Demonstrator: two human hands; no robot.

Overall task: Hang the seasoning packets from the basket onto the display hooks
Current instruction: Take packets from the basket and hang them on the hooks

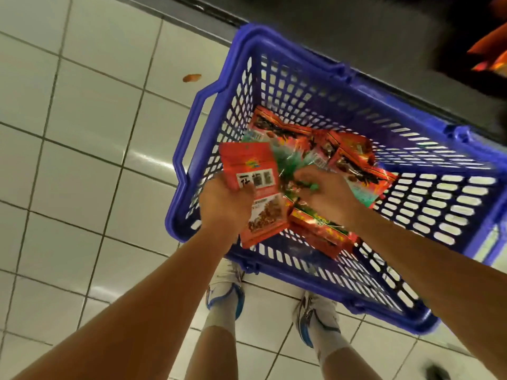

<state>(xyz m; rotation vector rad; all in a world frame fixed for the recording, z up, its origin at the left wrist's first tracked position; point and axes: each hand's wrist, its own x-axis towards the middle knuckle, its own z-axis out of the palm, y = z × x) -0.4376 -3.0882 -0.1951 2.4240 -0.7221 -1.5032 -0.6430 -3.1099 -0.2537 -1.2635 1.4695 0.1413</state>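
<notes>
Feet: two white trainers (pixel 315 316) with blue trim and white socks are seen on the floor, just beside the basket's near rim.
Floor: pale glossy tiles (pixel 90 138) with dark grout lines are laid throughout; ceiling light is reflected in them.
Left hand: the left hand (pixel 225 205) is curled round a red seasoning packet (pixel 252 187) — thumb across its face — and the packet is held upright over the basket's near-left corner.
Right hand: the right hand (pixel 326 194) is lowered into the basket, fingers bent onto a blurred green-and-red packet (pixel 290 163); whether that packet is truly gripped cannot be told.
Basket: a blue plastic lattice basket (pixel 189 149) is set on the floor, its handle folded down along the left rim.
Loose packets: a heap of red seasoning packets (pixel 345 157) is spread over the basket's bottom, from the middle towards the far-right side.
Spot: a small orange scrap (pixel 192 77) lies on a tile, well apart from the basket's far-left corner.
Far edge: a dark shelf base (pixel 356 31) is run behind the basket — orange packaging (pixel 491 50) is glimpsed at the upper right, blurred.
</notes>
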